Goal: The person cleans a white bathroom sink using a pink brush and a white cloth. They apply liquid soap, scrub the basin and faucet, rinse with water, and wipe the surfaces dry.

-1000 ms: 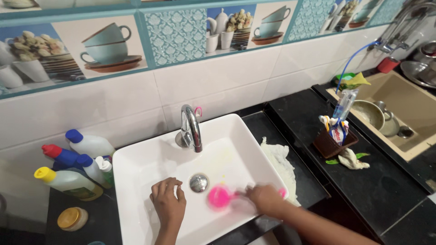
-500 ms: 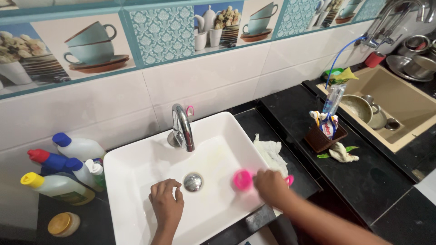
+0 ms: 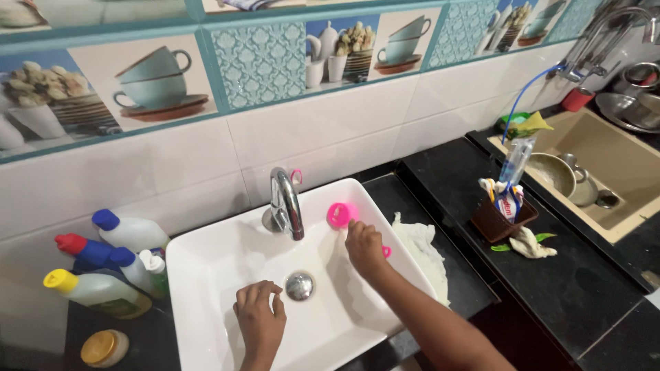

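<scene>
Up at the far wall of the white basin [image 3: 206, 254], the right hand [image 3: 364, 246] presses a pink round scrubber [image 3: 340, 214] to the porcelain.

Its fingers are curled tight around the scrubber's handle, whose pink end shows just behind the palm, while the round head sits on the basin's upper right inside wall, just right of the chrome tap [image 3: 286, 203]. Meanwhile the left hand [image 3: 260, 317] rests on the basin floor, fingers bent and loosely gathered, holding nothing, just left of the metal drain [image 3: 300, 286]. Several cleaner bottles [image 3: 110, 264] stand on the black counter [image 3: 550, 275] to the left of the basin, and a crumpled white cloth [image 3: 421, 244] lies against its right rim.
</scene>
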